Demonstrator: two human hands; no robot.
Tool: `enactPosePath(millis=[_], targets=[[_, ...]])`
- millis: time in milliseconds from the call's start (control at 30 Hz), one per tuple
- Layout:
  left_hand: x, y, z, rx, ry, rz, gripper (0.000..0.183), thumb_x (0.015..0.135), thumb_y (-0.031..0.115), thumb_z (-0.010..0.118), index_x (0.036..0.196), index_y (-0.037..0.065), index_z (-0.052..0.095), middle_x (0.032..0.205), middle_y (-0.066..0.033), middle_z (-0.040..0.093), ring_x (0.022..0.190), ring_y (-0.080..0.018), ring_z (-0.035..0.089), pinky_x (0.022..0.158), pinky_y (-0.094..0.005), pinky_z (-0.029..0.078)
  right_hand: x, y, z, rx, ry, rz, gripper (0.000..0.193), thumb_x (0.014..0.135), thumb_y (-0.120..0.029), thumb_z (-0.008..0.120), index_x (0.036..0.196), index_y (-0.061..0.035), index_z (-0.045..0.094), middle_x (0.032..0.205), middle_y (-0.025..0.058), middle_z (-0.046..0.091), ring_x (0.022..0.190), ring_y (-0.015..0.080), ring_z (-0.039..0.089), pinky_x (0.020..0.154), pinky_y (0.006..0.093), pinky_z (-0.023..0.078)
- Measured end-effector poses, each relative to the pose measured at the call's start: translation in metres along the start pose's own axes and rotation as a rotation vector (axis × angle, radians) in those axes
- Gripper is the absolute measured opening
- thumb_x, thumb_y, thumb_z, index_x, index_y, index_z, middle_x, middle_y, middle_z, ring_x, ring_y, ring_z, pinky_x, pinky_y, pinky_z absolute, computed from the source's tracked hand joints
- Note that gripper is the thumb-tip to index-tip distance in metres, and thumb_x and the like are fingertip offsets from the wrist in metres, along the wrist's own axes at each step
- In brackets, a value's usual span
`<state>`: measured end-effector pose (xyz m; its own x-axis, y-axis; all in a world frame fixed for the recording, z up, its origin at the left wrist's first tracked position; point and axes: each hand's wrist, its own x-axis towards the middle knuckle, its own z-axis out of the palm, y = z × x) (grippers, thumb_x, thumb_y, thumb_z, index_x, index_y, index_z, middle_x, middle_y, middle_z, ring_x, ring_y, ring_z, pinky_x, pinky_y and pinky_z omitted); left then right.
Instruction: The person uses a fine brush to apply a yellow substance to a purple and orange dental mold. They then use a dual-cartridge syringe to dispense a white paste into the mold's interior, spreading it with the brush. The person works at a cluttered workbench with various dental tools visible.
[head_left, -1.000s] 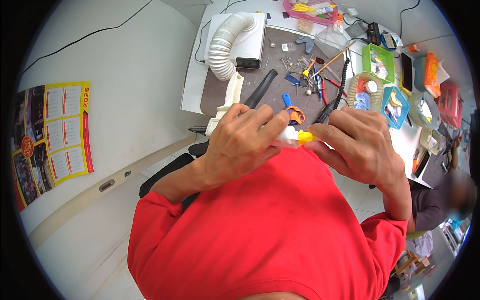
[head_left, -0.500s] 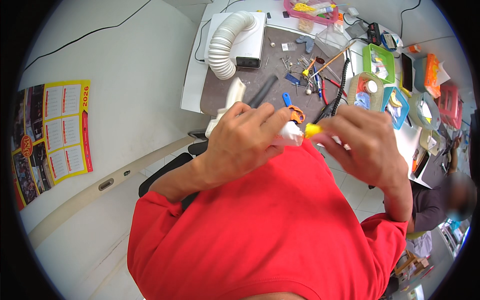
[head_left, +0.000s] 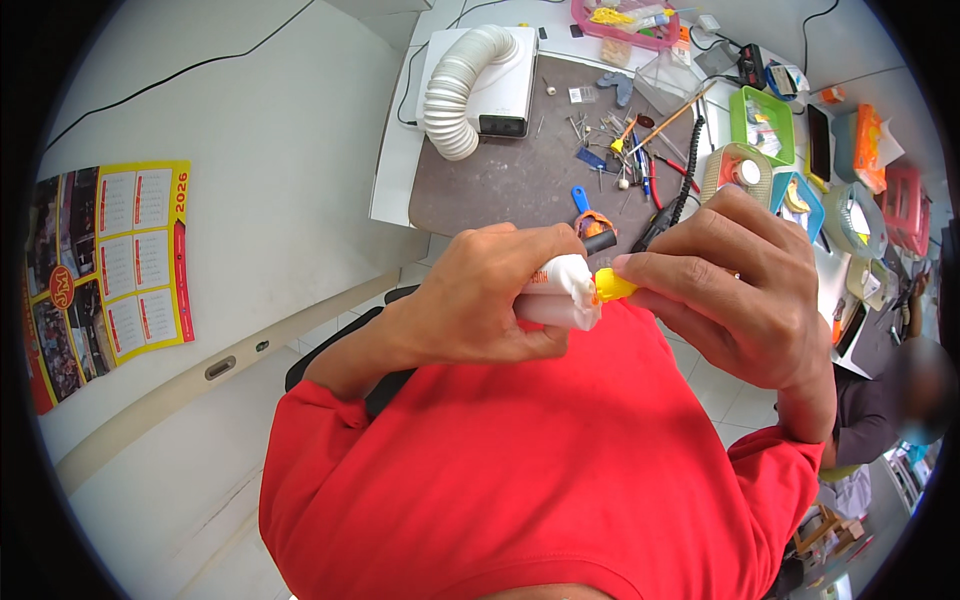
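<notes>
My left hand [head_left: 495, 300] is wrapped around a white double-barrel tube [head_left: 560, 292] held level in front of my red shirt. The fingers of my right hand [head_left: 735, 285] pinch the small yellow cap [head_left: 610, 287] at the tube's tip. Both hands are close to my chest, above the near edge of the dark work mat [head_left: 520, 170].
On the mat lie several small tools, a blue-handled tool [head_left: 582, 203] and a black coiled cable [head_left: 680, 195]. A white ribbed hose [head_left: 455, 95] on a white box is at the back. Coloured trays [head_left: 765, 125] line the right. A calendar [head_left: 110, 265] hangs at left. Another person [head_left: 890, 400] is at right.
My hands have stayed together at the tube's tip; the yellow cap, pulled slightly right half a second ago, is now back against the tip with my right fingers pinching it.
</notes>
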<state>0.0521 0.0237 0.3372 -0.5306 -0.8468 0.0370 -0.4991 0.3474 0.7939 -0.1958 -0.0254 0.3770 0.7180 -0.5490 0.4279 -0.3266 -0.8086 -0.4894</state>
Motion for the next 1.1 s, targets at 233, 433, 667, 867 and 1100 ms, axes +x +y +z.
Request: enactPosePath(millis=[233,433,667,867,1100], targets=[[-0.002,0.004,-0.001,-0.023,-0.012,-0.002,0.044,0.064,0.012,0.082,0.102,0.008,0.062,0.085,-0.0082,0.067,0.074,-0.0289,0.067,0.067,-0.0368,0.052,0.0,-0.003,-0.001,-0.013,-0.03,-0.056,0.033,0.068,-0.012,0.084,0.1,-0.0116,0.076,0.081,-0.0008,0.066,0.066,0.017,0.055,0.052,0.03,0.042],[-0.003,0.005,-0.001,-0.005,-0.03,-0.018,0.043,0.065,0.013,0.081,0.103,0.008,0.061,0.084,-0.0086,0.067,0.072,-0.0295,0.066,0.066,-0.0378,0.051,-0.001,-0.006,0.003,-0.066,-0.008,-0.095,0.034,0.065,-0.009,0.082,0.099,-0.0101,0.075,0.081,-0.0006,0.065,0.066,0.0161,0.055,0.05,0.0282,0.042],[-0.004,0.004,0.001,0.057,-0.056,-0.047,0.041,0.068,0.016,0.081,0.102,0.008,0.061,0.077,-0.0088,0.065,0.067,-0.032,0.063,0.062,-0.04,0.05,-0.005,-0.007,0.012,-0.051,-0.022,-0.108,0.034,0.065,-0.008,0.081,0.098,-0.0081,0.074,0.084,0.0005,0.065,0.066,0.0165,0.055,0.049,0.0289,0.042],[-0.001,0.0,0.0,0.123,-0.137,-0.138,0.045,0.072,0.018,0.077,0.111,0.004,0.057,0.078,-0.0165,0.067,0.072,-0.0388,0.066,0.065,-0.0471,0.052,-0.018,0.013,0.035,-0.019,-0.013,-0.103,0.03,0.07,-0.009,0.079,0.1,-0.0072,0.072,0.086,0.0006,0.065,0.072,0.0169,0.058,0.061,0.0326,0.049],[-0.001,-0.001,-0.006,0.171,-0.243,-0.185,0.041,0.076,0.019,0.073,0.108,0.002,0.054,0.081,-0.02,0.068,0.075,-0.0428,0.067,0.067,-0.0497,0.053,-0.026,0.014,0.056,-0.19,0.039,-0.152,0.022,0.077,-0.011,0.07,0.098,-0.0086,0.072,0.083,-0.0015,0.058,0.078,0.0138,0.059,0.106,0.0458,0.043]])
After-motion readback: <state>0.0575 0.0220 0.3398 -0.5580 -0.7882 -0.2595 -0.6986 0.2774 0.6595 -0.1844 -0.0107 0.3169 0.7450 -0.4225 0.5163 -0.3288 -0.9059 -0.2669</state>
